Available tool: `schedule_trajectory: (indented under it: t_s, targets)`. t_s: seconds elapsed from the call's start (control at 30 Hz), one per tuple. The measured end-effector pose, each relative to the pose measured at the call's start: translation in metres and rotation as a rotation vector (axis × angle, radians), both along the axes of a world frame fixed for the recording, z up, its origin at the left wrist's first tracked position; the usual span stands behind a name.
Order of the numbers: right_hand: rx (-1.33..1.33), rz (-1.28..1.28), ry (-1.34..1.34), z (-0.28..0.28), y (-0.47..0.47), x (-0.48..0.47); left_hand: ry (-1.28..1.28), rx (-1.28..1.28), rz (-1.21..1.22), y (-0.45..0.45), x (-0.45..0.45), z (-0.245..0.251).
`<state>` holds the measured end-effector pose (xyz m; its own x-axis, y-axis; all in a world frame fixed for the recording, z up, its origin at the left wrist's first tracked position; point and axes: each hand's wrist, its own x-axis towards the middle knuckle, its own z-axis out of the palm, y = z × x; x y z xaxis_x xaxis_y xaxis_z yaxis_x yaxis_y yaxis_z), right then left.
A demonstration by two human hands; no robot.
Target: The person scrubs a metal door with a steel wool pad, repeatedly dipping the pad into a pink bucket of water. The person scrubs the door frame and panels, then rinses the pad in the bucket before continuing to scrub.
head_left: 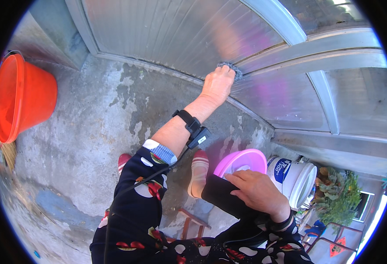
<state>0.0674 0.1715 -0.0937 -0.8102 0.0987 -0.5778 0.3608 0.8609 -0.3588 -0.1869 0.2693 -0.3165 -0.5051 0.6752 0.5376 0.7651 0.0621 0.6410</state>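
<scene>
My left hand presses a grey scouring pad, which looks like steel wool, against the lower part of a ribbed metal-framed door panel. The pad sits by the upright frame strip where two panels meet. Most of it is hidden under my curled fingers. My right hand rests palm down over my black-trousered knee, holding nothing that I can see. Just beyond that knee stands a pink plastic basin, with something pale inside partly hidden by the hand.
An orange bucket stands at far left. To the right are a white paint bucket bearing writing and leafy plants. The concrete floor has wet patches. Part of a wooden stool shows below me. A cable runs along my left sleeve.
</scene>
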Motion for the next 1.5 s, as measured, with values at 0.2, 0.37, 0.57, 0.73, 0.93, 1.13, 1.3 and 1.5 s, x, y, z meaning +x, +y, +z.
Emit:
schedule_trajectory:
  t_s: [0.2,0.37,0.57,0.73,0.93,1.13,1.3,1.5]
  targets:
    - [-0.017,-0.012,0.004,-0.001,0.000,0.001,-0.147,-0.134,-0.017,-0.003,-0.006,-0.051]
    - [-0.008,-0.023,-0.013,0.000,0.002,0.002,-0.346,-0.436,-0.017,-0.004,-0.009,-0.087]
    - [-0.001,-0.022,-0.017,0.001,0.009,0.007,-1.076,-0.459,0.231,-0.009,-0.034,-0.125]
    - [-0.029,-0.029,0.032,0.000,0.009,0.011,-1.640,0.249,0.294,-0.006,-0.040,-0.106]
    - [-0.027,-0.026,0.054,0.001,0.009,0.017,-1.151,0.257,0.198,-0.010,-0.044,-0.042]
    - [-0.036,-0.023,0.075,0.000,0.013,0.022,-0.803,0.484,0.192,-0.019,-0.047,0.020]
    - [-0.048,-0.023,0.051,0.004,0.015,0.022,-0.405,0.481,0.237,-0.027,-0.037,0.012]
    - [-0.044,-0.023,0.044,0.001,0.011,0.020,-0.443,0.157,0.165,-0.012,-0.012,-0.052]
